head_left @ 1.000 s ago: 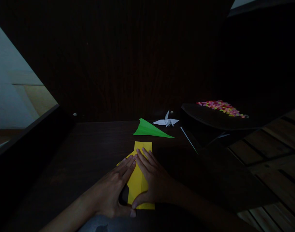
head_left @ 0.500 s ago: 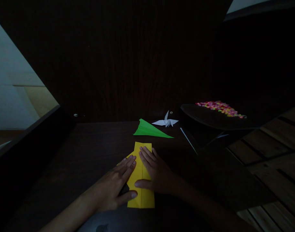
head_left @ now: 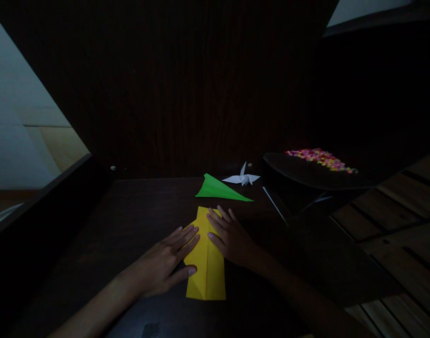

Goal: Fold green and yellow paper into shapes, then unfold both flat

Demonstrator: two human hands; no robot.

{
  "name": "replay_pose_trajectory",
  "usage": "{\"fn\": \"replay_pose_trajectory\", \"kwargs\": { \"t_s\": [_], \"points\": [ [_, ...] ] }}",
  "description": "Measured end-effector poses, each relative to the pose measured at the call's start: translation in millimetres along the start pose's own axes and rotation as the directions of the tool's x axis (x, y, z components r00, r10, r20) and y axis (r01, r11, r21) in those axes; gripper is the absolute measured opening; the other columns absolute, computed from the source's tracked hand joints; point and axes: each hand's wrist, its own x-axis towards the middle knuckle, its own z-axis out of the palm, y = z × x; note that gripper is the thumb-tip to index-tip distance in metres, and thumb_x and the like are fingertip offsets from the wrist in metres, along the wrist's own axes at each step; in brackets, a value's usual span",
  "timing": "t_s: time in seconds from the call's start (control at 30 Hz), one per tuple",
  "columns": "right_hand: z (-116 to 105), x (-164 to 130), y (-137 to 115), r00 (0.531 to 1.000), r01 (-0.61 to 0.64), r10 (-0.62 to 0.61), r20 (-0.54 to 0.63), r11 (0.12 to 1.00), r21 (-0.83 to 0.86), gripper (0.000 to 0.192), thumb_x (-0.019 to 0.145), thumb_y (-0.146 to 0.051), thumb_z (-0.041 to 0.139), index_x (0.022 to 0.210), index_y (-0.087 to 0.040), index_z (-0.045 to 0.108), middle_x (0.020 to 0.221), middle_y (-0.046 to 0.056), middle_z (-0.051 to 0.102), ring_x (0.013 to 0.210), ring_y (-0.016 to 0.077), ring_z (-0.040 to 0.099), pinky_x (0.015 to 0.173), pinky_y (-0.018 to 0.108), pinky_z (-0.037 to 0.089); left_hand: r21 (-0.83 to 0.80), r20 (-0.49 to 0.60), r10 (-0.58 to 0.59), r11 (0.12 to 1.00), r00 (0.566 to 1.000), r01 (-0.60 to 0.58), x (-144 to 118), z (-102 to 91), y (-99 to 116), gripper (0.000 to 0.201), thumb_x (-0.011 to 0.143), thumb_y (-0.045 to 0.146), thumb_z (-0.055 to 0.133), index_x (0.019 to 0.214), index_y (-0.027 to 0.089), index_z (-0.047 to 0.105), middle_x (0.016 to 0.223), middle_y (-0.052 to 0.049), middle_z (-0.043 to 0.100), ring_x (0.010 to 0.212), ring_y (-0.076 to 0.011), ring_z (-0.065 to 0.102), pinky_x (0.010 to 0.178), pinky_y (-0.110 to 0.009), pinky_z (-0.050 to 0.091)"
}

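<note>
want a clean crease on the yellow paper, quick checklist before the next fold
1. Yellow folded paper sheet flat on dark wooden table: ok.
2. Left hand pressing its left edge: ok.
3. Right hand flat on its upper right: ok.
4. Green folded paper plane apart from the sheet: ok.
5. White paper crane out of reach of the fold: ok.
6. Edges aligned: cannot tell, too dim.

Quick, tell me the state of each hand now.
Left hand: open, flat, pressing the yellow paper's left edge.
Right hand: open, flat, fingers on the paper's right side.
</note>
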Motion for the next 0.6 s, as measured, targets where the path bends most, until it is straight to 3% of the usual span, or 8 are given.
{"fn": "replay_pose_trajectory", "kwargs": {
  "t_s": [0.1,0.2,0.4,0.5,0.6],
  "points": [
    [-1.4,-0.6,0.3,0.999,-0.001,0.0,0.048,1.0,0.015,0.06,0.097,-0.042,0.045,0.148,-0.011,0.038,0.157,0.012,0.031,0.148,0.0356,0.018,0.118,0.06,0.019,0.055,-0.061,-0.065,0.996,0.996,0.068,0.2,2.8,-4.1,0.051,0.102,0.041,0.042,0.149,0.024,0.039,0.157,-0.008,0.034,0.146,-0.0288,0.027,0.115,-0.049,0.036],
    [-3.0,-0.7,0.2,0.995,-0.023,0.02,0.093,0.999,0.033,0.076,0.092,-0.055,0.051,0.15,-0.01,0.035,0.16,0.01,0.025,0.148,0.0388,0.013,0.118,0.061,0.015,0.084,-0.174,-0.187,0.976,0.967,0.203,2.1,8.0,-7.6,0.049,0.1,0.041,0.045,0.144,0.018,0.047,0.152,-0.012,0.043,0.142,-0.0305,0.036,0.111,-0.049,0.042],
    [-0.5,-1.4,-1.7,0.995,-0.052,0.047,0.088,0.997,0.061,0.086,0.087,-0.063,0.054,0.151,-0.011,0.033,0.161,0.01,0.021,0.148,0.0407,0.01,0.118,0.062,0.014,-0.054,-0.319,-0.341,0.938,0.884,0.343,7.5,8.4,-3.3,0.055,0.093,0.043,0.055,0.14,0.016,0.048,0.129,-0.015,0.064,0.118,-0.0318,0.059,0.096,-0.048,0.051],
    [2.7,-2.2,-1.4,0.997,-0.061,0.057,0.054,0.996,0.066,0.086,0.086,-0.064,0.056,0.151,-0.012,0.035,0.16,0.012,0.022,0.148,0.0416,0.009,0.117,0.063,0.014,-0.165,-0.327,-0.395,0.918,0.858,0.359,8.6,7.8,0.2,0.054,0.091,0.044,0.057,0.137,0.017,0.05,0.121,-0.014,0.066,0.108,-0.0301,0.062,0.091,-0.047,0.053],
    [4.7,-3.0,-1.2,0.998,-0.06,0.058,0.032,0.996,0.064,0.086,0.085,-0.065,0.057,0.15,-0.012,0.037,0.16,0.014,0.021,0.147,0.0435,0.009,0.116,0.064,0.015,-0.252,-0.334,-0.426,0.9,0.841,0.356,9.7,10.3,0.0,0.057,0.087,0.041,0.063,0.137,0.018,0.048,0.122,-0.013,0.064,0.11,-0.0306,0.06,0.093,-0.049,0.051]
  ]
}}
